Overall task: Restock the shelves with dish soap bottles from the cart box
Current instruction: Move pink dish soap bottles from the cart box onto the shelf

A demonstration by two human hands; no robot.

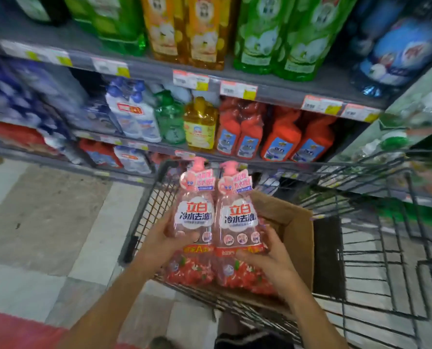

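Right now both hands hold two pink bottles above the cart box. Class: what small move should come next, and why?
Probably lift the pink bottles forward toward the shelves. The left hand and right hand grip them upright, already above the cardboard box in the cart, so carrying them across is what remains.

Both forearms reach toward 12 o'clock; left hand (164, 238) and right hand (270, 255) curl fingers, gripping from either side.
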